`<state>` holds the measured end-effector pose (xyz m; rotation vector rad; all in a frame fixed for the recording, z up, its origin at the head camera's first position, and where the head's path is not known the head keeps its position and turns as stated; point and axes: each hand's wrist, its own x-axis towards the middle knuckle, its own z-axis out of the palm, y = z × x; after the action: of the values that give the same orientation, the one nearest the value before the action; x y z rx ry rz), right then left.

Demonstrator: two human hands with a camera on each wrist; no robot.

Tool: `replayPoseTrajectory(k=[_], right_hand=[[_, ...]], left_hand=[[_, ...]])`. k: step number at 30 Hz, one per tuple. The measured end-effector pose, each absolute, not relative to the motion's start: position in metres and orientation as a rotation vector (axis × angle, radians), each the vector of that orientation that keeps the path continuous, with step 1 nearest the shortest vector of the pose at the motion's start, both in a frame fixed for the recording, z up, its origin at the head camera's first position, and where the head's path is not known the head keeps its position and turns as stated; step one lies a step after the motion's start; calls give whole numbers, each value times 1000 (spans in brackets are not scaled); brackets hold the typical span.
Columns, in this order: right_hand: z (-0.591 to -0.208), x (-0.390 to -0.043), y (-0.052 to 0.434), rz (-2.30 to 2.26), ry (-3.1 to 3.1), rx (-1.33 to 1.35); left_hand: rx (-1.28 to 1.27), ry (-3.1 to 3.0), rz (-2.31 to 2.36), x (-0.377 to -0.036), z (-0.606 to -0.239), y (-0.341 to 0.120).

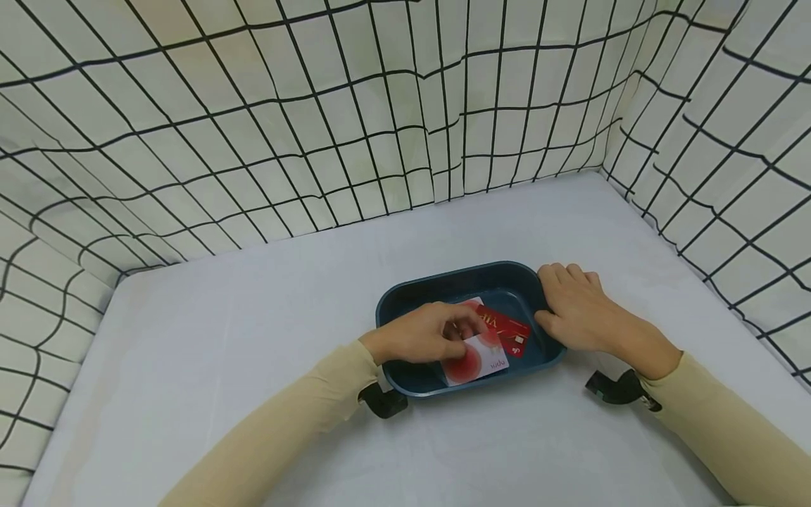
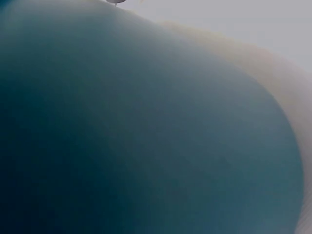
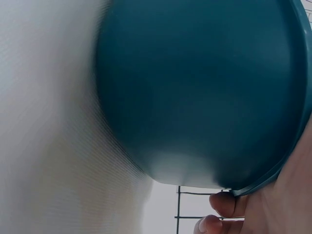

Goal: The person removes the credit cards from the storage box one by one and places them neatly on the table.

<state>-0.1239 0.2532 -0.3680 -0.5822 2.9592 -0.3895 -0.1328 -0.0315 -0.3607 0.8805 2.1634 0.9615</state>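
Observation:
A dark blue plastic tray (image 1: 418,389) with rounded corners stands on the white surface. Inside it lie a red VIP card (image 1: 518,338) and a white card with red circles (image 1: 491,360) partly over it; a similar pale card (image 1: 474,303) shows behind the fingers. My left hand (image 1: 431,331) reaches in over the left rim, its curled fingers and thumb pinching the white card by its upper left part. With my right hand (image 1: 573,310) I grip the tray's right rim; in the right wrist view its fingers (image 3: 223,204) curl round the edge. Blurred tray wall (image 2: 146,126) fills the left wrist view.
White walls with a black grid net (image 1: 380,105) enclose the surface at the back and both sides. A white tabletop (image 1: 241,338) extends around the tray. Black wrist cameras (image 1: 383,401) hang under both sleeves, close to the tray's near side.

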Motion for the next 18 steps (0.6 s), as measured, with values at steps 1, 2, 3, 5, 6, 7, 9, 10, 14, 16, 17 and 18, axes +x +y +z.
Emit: replayPoseTrajectory(k=[1,2,3,5,6,7,9,10,14,16,17,18], right_hand=[[-368,-124,253,-386,2959,-580],[-367,-123,253,-384,2958,-577],[-367,-123,252,-383,2956,-575],[-367,-123,252,-382,2954,-571],[-367,-123,252,-379,2954,-568],[-366,-123,252,-379,2955,-568],[-366,-123,252,-379,2955,-568],[-366,-123,252,-381,2955,-569],[-366,-123,252,-380,2955,-574],[-366,-123,252,-377,2955,-576],[-366,-123,252,-378,2955,-579],[-366,-123,253,-377,2954,-578]], left_hand=[[882,2170,968,-133,-361,-32],[881,2177,975,-133,-360,-33],[880,2184,982,-133,-360,-33],[879,2199,995,-133,-360,-35],[882,2205,1002,-133,-359,-35],[878,2210,1009,-133,-359,-36],[873,2216,1019,-132,-358,-38],[871,2217,1024,-132,-357,-38],[882,2221,1040,-132,-356,-40],[897,2233,1043,-132,-356,-40],[905,2243,1043,-131,-355,-40],[912,2253,1046,-131,-354,-41]])
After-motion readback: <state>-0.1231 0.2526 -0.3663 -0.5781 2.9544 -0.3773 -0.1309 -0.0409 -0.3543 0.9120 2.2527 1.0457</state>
